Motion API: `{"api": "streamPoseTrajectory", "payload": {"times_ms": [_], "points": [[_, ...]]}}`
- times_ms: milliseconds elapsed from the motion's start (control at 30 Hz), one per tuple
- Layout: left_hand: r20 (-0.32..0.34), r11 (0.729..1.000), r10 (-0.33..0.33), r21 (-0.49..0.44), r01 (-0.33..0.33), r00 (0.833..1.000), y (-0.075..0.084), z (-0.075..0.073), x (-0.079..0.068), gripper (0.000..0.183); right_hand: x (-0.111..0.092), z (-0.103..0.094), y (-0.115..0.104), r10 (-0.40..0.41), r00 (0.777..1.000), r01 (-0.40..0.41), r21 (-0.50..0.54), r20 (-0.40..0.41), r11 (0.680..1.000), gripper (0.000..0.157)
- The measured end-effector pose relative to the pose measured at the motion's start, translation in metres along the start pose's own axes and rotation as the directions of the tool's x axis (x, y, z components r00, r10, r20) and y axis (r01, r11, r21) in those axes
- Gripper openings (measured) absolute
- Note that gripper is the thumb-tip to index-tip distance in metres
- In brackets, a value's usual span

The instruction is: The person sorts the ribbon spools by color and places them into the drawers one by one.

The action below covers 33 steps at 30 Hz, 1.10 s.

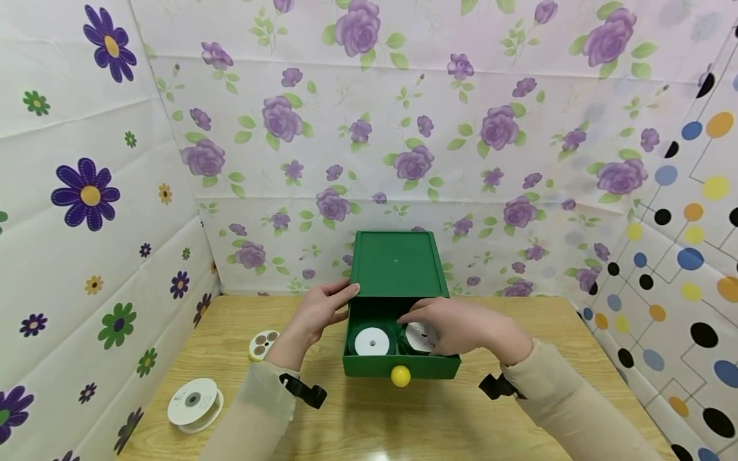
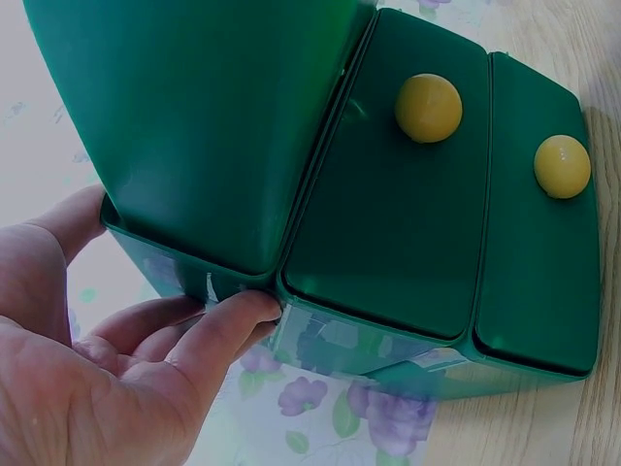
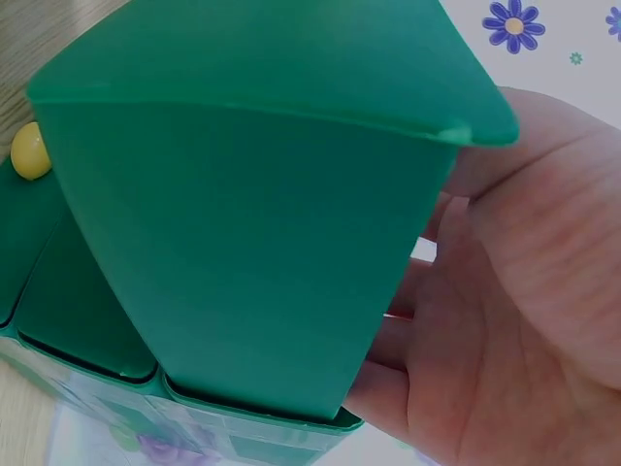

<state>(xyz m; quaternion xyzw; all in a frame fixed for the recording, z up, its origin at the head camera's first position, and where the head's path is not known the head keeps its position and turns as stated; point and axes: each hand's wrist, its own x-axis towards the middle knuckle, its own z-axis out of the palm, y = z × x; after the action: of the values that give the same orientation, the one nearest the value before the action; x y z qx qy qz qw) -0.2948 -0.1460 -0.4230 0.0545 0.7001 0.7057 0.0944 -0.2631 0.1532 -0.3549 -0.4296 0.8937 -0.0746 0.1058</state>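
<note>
A green drawer cabinet [image 1: 398, 264] stands on the table with its top drawer [image 1: 369, 367] pulled out. Inside that drawer, a ribbon spool [image 1: 372, 342] with a white face and green around it lies on the left. To its right is another white-faced spool [image 1: 416, 338], partly covered by my right hand [image 1: 461, 325], whose fingers span it from above. My left hand [image 1: 316, 312] rests against the cabinet's left side near the top front corner, fingers touching the wall. The right wrist view shows the drawer's underside [image 3: 252, 252], which hides the right fingertips.
Left on the table are a white spool [image 1: 193, 402] and a round whitish-yellow item [image 1: 263, 346] with brown circles. A yellow knob [image 1: 400, 376] sticks out from the drawer front. Two lower drawers [image 2: 398, 194] are pushed in. Flowered cloth [image 1: 346, 128] hangs behind the cabinet.
</note>
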Motion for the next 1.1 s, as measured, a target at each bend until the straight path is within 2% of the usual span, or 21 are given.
{"api": "streamPoseTrajectory", "payload": {"times_ms": [433,1100], "points": [[-0.01,1.0,-0.014,0.017,0.014,1.0,-0.002,-0.0002,0.0019,0.068,0.0029,0.0044,-0.0016,-0.028,1.0,0.028,-0.007,0.0,1.0,0.059],[-0.02,1.0,-0.017,0.018,0.017,1.0,-0.0002,0.0,-0.0001,0.069,0.0083,0.0089,-0.0043,0.008,1.0,-0.008,-0.023,0.005,1.0,0.06]]}}
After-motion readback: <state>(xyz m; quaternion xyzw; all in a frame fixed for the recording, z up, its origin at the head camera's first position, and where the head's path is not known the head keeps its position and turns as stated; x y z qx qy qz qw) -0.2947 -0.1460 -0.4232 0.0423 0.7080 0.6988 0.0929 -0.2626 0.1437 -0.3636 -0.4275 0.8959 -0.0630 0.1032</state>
